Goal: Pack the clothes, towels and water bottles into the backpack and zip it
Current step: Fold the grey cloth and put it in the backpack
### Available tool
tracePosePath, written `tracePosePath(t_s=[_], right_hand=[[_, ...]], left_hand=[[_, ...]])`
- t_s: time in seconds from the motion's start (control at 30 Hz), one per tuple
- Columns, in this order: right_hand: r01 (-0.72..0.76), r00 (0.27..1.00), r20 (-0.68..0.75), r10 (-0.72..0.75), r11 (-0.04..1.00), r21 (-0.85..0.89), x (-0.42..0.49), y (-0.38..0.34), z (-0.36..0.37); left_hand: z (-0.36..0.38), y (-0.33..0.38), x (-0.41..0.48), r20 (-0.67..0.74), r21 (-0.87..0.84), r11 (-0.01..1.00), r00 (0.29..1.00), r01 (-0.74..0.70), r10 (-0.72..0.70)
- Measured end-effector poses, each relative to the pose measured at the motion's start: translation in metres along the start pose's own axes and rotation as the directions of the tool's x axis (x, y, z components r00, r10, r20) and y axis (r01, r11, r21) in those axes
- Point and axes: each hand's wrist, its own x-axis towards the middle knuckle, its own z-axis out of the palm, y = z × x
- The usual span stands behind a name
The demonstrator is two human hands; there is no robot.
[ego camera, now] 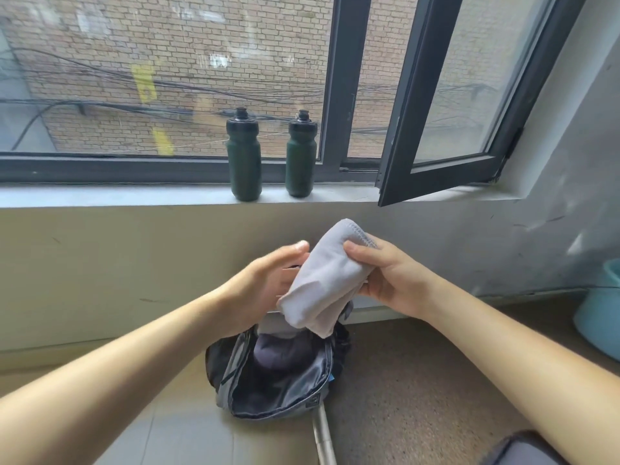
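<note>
My left hand (265, 280) is raised beside the folded pale towel (322, 280), palm turned toward it and fingers (298, 247) loosely spread; the fingertips seem to touch the cloth, but I cannot tell whether they grip it, since the towel hides the far side. The towel hangs tilted just above the backpack (278, 374), which stands on the floor with its main zip wide open and something dark already bundled inside. Behind it, up on the window sill (100, 194), the two dark green water bottles (244, 159) stand upright side by side, near each other but apart — neither has been packed yet. My right hand (392, 280) has the real hold: thumb on top and fingers clenched under the towel's upper end.

I judge the towel is about to go in, and the risks are plain enough. It is pinched at one end only, so the lower folds could fall open and drape over the bag's rim, then catch in the zip. The soft mouth may sag shut as I push down unless my left hand steadies it. And if the towel sits high and loose, the bottles may not fit — they need room kept beside the clothes.
</note>
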Motion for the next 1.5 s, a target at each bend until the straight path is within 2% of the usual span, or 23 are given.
tracePosePath(t_s=[0.1,0.2,0.27,0.33,0.4,0.47,0.57,0.67,0.77,0.83,0.97,1.1,1.17,1.23,1.33,1.4,1.5], right_hand=[[0.043,0.999,0.0,-0.043,0.999,0.015,0.002,0.004,0.01],[0.148,0.979,-0.145,-0.147,0.989,-0.002,0.006,0.008,0.017],[0.199,0.959,-0.201,-0.2,0.98,-0.024,0.008,0.013,0.019],[0.205,0.954,-0.211,-0.215,0.976,-0.068,0.01,0.018,0.022],[0.151,0.959,-0.215,-0.186,0.974,-0.171,0.012,0.025,0.021],[0.05,0.963,-0.225,-0.148,0.919,-0.391,0.016,0.038,0.011],[-0.085,0.98,-0.186,-0.07,0.697,-0.712,0.016,0.064,-0.013],[-0.169,0.986,-0.15,0.078,0.472,-0.865,0.015,0.088,-0.035],[-0.211,0.968,-0.14,0.21,0.369,-0.905,0.019,0.101,-0.04],[-0.172,0.958,-0.093,0.271,0.285,-0.943,0.027,0.107,-0.034],[-0.055,0.922,0.019,0.387,0.177,-0.983,0.054,0.126,-0.017],[-0.023,0.897,0.005,0.442,0.058,-0.998,0.083,0.139,-0.01],[-0.036,0.933,-0.005,0.361,0.081,-0.996,0.099,0.135,-0.009],[-0.035,0.98,-0.001,0.2,0.168,-0.985,0.113,0.125,-0.007],[0.015,1.0,0.016,0.002,0.277,-0.961,0.13,0.116,-0.009],[0.032,0.999,0.017,-0.049,0.333,-0.942,0.137,0.113,-0.011],[0.015,0.998,-0.01,-0.07,0.355,-0.935,0.141,0.115,-0.014]], left_hand=[[0.013,-0.003,-0.004,0.042,0.039,0.998,0.998,-0.05,0.049],[0.018,-0.004,-0.004,0.05,0.031,0.997,0.996,-0.071,0.069],[0.014,-0.005,-0.001,0.021,0.033,0.998,0.998,-0.061,0.06],[0.003,-0.009,0.003,-0.051,0.124,0.991,0.997,-0.05,0.057],[-0.009,-0.014,0.004,-0.133,0.26,0.965,0.989,-0.022,0.059],[-0.024,-0.025,0.004,-0.241,0.419,0.907,0.968,0.042,0.066],[-0.048,-0.048,0.004,-0.369,0.67,0.711,0.927,0.213,0.069],[-0.065,-0.069,0.003,-0.389,0.824,0.443,0.921,0.353,-0.01],[-0.068,-0.091,0.007,-0.352,0.917,0.175,0.933,0.359,-0.069],[-0.062,-0.108,0.014,-0.307,0.949,0.039,0.947,0.312,-0.092],[-0.049,-0.143,0.031,-0.203,0.977,-0.098,0.969,0.19,-0.141],[-0.049,-0.16,0.041,-0.088,0.984,-0.168,0.982,0.06,-0.166],[-0.053,-0.162,0.045,-0.071,0.983,-0.18,0.988,0.045,-0.139],[-0.057,-0.164,0.049,-0.05,0.98,-0.194,0.995,0.032,-0.091],[-0.063,-0.17,0.061,-0.013,0.976,-0.217,1.0,0.012,-0.003],[-0.069,-0.177,0.075,0.032,0.962,-0.273,0.996,-0.008,0.085],[-0.081,-0.19,0.106,0.052,0.932,-0.36,0.969,0.039,0.242]])
